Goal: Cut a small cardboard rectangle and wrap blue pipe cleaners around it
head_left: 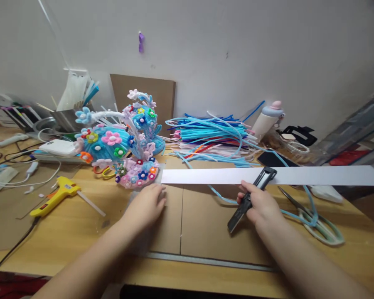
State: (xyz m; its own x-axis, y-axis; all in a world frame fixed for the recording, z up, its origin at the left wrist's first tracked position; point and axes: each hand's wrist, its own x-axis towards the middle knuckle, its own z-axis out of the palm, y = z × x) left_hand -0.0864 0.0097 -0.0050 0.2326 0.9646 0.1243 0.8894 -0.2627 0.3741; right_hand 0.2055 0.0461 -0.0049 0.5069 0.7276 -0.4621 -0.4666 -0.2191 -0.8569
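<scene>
My right hand (259,204) is closed round a black utility knife (249,198), whose tip lies against the lower edge of a long white paper strip (299,175). The strip runs across the table from the middle to the right edge. My left hand (146,204) rests flat, fingers together, on a clear sheet over brown cardboard (202,224), just below the strip's left end. A thin blue pipe cleaner (218,196) curls between my two hands.
A pipe-cleaner flower ornament (121,143) stands behind my left hand. A yellow glue gun (54,196) lies left. A pile of blue pipe cleaners (212,135), a bottle (268,118) and scissors (318,220) sit to the right.
</scene>
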